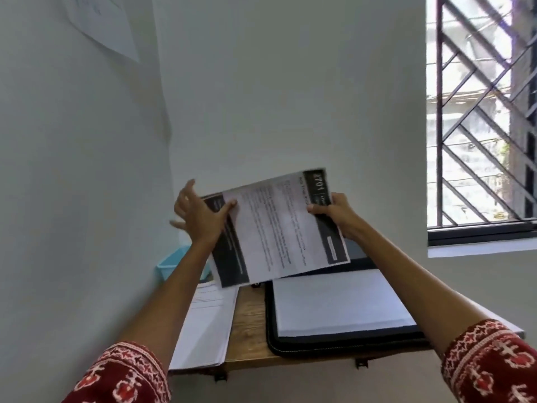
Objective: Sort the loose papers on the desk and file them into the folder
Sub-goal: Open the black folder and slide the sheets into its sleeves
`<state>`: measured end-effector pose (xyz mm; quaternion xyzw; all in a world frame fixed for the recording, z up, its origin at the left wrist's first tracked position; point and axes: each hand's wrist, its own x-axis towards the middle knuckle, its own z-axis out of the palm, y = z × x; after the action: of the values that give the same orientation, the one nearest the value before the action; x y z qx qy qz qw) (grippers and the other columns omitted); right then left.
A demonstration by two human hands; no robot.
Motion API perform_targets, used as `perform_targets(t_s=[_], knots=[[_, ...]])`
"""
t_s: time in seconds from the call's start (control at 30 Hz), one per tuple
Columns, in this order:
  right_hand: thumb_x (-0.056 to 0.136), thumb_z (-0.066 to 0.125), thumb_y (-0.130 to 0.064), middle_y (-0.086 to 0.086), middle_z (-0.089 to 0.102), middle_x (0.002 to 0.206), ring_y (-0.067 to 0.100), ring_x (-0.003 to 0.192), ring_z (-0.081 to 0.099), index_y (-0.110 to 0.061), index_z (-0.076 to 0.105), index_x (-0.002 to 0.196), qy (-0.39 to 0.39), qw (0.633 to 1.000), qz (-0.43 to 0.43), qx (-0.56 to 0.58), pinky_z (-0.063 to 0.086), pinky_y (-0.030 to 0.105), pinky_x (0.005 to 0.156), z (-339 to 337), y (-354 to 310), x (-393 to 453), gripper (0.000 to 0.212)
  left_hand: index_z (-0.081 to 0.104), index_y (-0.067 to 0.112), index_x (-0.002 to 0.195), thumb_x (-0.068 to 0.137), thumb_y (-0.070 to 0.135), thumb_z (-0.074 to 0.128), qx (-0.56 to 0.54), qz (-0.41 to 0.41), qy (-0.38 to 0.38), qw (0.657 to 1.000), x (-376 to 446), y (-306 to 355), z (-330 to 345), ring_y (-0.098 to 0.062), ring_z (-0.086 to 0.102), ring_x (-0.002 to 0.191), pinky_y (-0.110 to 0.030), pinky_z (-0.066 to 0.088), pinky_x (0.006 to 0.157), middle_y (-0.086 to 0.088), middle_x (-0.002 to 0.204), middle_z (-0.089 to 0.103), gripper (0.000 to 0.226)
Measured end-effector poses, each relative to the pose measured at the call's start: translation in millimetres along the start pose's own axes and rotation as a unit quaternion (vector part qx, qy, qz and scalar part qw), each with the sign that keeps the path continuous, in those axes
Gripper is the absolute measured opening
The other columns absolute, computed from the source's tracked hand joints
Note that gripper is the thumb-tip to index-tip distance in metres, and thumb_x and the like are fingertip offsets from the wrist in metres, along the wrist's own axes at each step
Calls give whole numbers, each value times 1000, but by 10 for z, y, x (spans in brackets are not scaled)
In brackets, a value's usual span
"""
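Both hands hold up a small sheaf of printed papers [279, 228], white with dark bands, above the desk. My left hand [200, 216] is at the sheaf's left edge, thumb on the front sheet and fingers spread behind. My right hand [337, 212] grips the right edge, fingers curled round it. Below lies an open black zip folder [343, 343] with white sheets [337, 303] inside. A stack of loose papers [203, 327] lies on the desk to the folder's left.
The small wooden desk [248, 324] sits in a corner between two pale walls. A light blue tray [171, 264] stands at the back left. A barred window [479, 112] is on the right. A sheet [101, 21] hangs on the left wall.
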<state>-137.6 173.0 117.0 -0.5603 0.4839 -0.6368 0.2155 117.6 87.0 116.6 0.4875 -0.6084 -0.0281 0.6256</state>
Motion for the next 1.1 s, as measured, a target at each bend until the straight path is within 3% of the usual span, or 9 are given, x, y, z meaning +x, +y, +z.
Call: perform_targets(t_s=[0.07, 0.13, 0.27, 0.37, 0.47, 0.6, 0.83, 0.93, 1.1], knots=[[81, 67, 1, 10, 68, 86, 23, 73, 66, -6, 63, 87, 39, 998, 0, 57, 58, 27, 65, -246, 80, -110, 10, 28, 14, 142, 69, 46, 77, -134, -117, -99, 979, -90, -16, 76, -34, 35, 131, -54, 28, 106, -14, 145, 36, 93], [77, 72, -8, 13, 70, 91, 30, 82, 67, -3, 63, 95, 44, 995, 6, 85, 59, 35, 71, -447, 185, -232, 20, 46, 4, 132, 70, 38, 76, -258, -158, -203, 931, -222, -1, 167, -30, 54, 114, -38, 45, 94, -16, 130, 54, 77], [42, 84, -38, 8, 72, 90, 25, 84, 70, -7, 64, 100, -15, 997, 74, 20, 57, 33, 67, -848, 429, -528, 68, 62, 5, 102, 78, 22, 73, -292, -170, -260, 905, -549, -22, 340, -21, 62, 84, -34, 51, 80, -11, 100, 66, 30], [48, 81, -37, 7, 70, 91, 22, 86, 69, -10, 62, 101, -49, 993, 104, -35, 54, 30, 68, -1045, 632, -711, 63, 64, 8, 92, 74, 15, 76, -301, -205, -304, 881, -830, -123, 475, -15, 64, 73, -27, 53, 69, -9, 91, 68, 23], [63, 79, -23, 9, 67, 93, 24, 90, 66, -10, 60, 99, -36, 995, 93, -27, 54, 34, 76, -1084, 737, -772, 43, 63, 4, 107, 72, 18, 80, -280, -204, -310, 885, -1032, -145, 628, -23, 64, 87, -29, 50, 79, -12, 101, 67, 42], [82, 70, -9, 13, 68, 97, 29, 92, 67, -7, 62, 96, 56, 994, 68, -57, 56, 39, 81, -1156, 679, -715, 17, 63, -5, 109, 80, 19, 73, -232, -108, -284, 924, -1015, 148, 797, -27, 64, 87, -24, 50, 66, -20, 103, 67, 39], [82, 65, -6, 9, 60, 77, 20, 74, 55, -3, 67, 82, 293, 929, 59, -220, 46, 32, 66, -1825, 749, -735, 4, 58, 1, 113, 77, 28, 76, -109, -20, -346, 932, -1117, 702, 1390, -25, 62, 96, -33, 49, 82, -13, 111, 65, 49], [81, 59, -3, 11, 57, 75, 22, 72, 53, -1, 64, 80, 386, 892, 100, -214, 43, 33, 65, -2183, 910, -890, 6, 46, 1, 127, 78, 32, 75, -21, -9, -450, 893, -1476, 790, 1674, -29, 55, 113, -36, 45, 93, -13, 122, 57, 65], [85, 54, -3, 17, 68, 102, 30, 92, 65, 0, 67, 100, 534, 820, 167, -122, 47, 28, 74, -2536, 1193, -1102, 20, 64, 4, 112, 82, 24, 71, 5, 82, -565, 821, -2055, 1100, 2092, -22, 61, 105, -27, 44, 87, -10, 116, 65, 37]])
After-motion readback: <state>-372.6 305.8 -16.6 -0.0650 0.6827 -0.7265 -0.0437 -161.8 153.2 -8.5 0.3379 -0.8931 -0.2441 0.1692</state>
